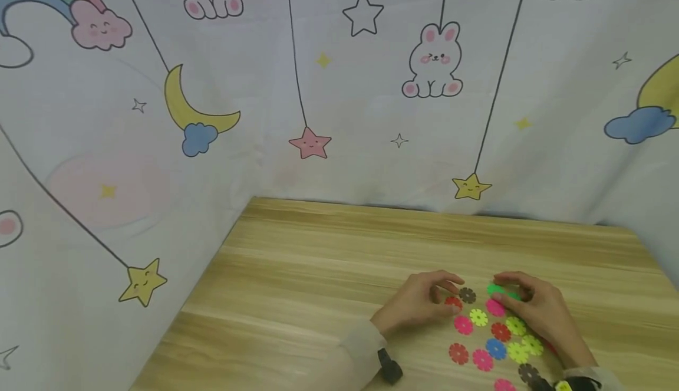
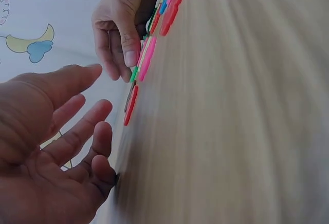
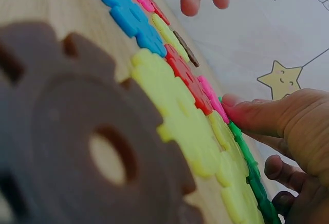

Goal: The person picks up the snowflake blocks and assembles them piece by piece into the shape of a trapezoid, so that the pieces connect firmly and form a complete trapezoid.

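Observation:
Small notched plastic discs in several colours lie flat on the wooden table. My left hand (image 1: 419, 298) is beside a red disc (image 1: 453, 304) and a dark brown disc (image 1: 467, 295), its fingers spread and loosely bent. In the left wrist view, that hand (image 2: 61, 142) holds nothing and is apart from the discs. My right hand (image 1: 536, 302) has thumb and index finger at opposite edges of a green disc (image 1: 495, 289), pinching it at the table. Another green disc (image 1: 512, 295) is partly under that hand. A pink disc (image 1: 495, 308) lies just below the thumb.
Nearer me lie yellow (image 1: 518, 352), blue (image 1: 496, 348) and pink (image 1: 483, 360) discs, with a brown disc (image 1: 528, 373) close to the right wrist. The wooden table (image 1: 318, 249) meets a white cloth (image 1: 361, 173) printed with stars and bunnies at its back and sides.

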`<action>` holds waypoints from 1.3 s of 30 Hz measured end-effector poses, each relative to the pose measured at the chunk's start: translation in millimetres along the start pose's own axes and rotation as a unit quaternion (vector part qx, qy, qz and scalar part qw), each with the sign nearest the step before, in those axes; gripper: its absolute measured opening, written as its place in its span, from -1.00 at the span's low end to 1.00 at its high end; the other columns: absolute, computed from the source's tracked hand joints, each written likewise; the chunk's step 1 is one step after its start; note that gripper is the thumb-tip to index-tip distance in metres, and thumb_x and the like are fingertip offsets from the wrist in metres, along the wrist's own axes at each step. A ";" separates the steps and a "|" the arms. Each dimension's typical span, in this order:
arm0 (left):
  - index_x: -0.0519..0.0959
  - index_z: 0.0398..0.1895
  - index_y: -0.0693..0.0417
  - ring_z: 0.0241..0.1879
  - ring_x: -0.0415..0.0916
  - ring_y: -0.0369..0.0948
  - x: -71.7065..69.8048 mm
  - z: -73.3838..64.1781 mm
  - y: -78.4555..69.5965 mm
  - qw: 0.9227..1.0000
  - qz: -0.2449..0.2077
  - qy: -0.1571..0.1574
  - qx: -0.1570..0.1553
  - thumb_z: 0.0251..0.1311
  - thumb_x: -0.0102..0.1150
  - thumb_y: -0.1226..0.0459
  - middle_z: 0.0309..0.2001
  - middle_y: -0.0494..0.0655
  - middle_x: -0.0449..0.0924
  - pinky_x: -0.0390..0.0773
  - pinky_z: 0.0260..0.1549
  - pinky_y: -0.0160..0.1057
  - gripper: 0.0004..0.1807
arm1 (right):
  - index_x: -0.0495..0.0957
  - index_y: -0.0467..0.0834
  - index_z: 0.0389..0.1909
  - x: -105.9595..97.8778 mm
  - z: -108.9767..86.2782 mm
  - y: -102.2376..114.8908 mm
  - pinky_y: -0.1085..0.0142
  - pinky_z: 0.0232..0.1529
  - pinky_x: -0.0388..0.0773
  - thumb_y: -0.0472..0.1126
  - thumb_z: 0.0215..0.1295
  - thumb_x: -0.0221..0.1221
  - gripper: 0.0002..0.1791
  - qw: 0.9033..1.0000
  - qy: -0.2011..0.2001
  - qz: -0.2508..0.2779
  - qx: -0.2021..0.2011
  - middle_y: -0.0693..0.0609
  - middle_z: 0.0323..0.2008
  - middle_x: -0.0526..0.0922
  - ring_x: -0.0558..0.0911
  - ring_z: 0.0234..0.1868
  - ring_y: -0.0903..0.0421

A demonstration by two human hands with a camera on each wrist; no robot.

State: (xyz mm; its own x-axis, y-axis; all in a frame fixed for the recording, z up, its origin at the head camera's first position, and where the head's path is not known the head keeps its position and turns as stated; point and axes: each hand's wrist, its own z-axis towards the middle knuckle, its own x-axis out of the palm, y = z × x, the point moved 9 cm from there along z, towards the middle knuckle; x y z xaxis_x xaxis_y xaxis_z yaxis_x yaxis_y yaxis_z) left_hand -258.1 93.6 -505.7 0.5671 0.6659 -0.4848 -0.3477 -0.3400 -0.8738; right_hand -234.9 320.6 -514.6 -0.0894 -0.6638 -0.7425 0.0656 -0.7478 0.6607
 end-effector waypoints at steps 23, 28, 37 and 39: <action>0.68 0.26 -0.17 -0.42 0.37 -0.54 7.1 1.1 3.6 0.998 0.050 -0.024 0.022 0.27 0.53 0.34 -0.05 -0.22 0.83 0.43 -0.39 -0.58 -0.50 | 0.71 -0.03 0.21 -0.2 0.6 3.8 0.42 -0.18 0.53 -0.01 0.29 0.54 -0.50 1.000 -0.018 -0.013 -0.002 -0.10 0.03 0.83 0.59 -0.22 0.50; 0.68 0.25 -0.15 -0.25 0.55 -0.55 6.2 -1.5 0.7 0.999 0.006 -0.015 0.036 0.30 0.44 0.45 -0.13 -0.22 0.75 0.63 -0.17 -0.55 -0.50 | 0.73 -0.04 0.16 -4.4 0.7 11.7 0.42 -0.25 0.54 -0.13 0.24 0.57 -0.54 0.999 -0.043 -0.013 -0.028 -0.06 -0.04 0.82 0.57 -0.26 0.53; 0.81 0.09 -0.11 -0.27 0.64 -0.54 -4.7 -7.1 10.2 0.996 -0.083 -0.044 -0.007 0.35 0.41 0.40 -0.21 -0.24 0.82 0.67 -0.15 -0.49 -0.68 | 0.72 -0.10 0.15 -0.5 -1.3 10.7 0.43 -0.37 0.58 -0.20 0.22 0.57 -0.53 0.999 -0.043 0.009 -0.016 0.01 -0.24 0.78 0.58 -0.38 0.43; 0.83 0.04 -0.11 -0.23 0.65 -0.55 -7.5 -8.0 11.3 0.994 -0.097 -0.049 -0.015 0.37 0.38 0.40 -0.16 -0.25 0.85 0.66 -0.10 -0.49 -0.71 | 0.72 -0.11 0.16 0.9 -1.3 8.7 0.42 -0.39 0.60 -0.19 0.24 0.56 -0.53 0.999 -0.038 0.021 -0.008 0.01 -0.24 0.77 0.59 -0.40 0.40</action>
State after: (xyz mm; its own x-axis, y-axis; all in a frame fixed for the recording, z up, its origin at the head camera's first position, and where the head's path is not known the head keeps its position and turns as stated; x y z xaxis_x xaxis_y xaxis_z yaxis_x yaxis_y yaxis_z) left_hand -260.4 79.5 -512.2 0.5454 0.7816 -0.3026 -0.2165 -0.2174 -0.9518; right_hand -233.1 313.5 -509.7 -0.1619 -0.6919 -0.7036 0.0862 -0.7202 0.6884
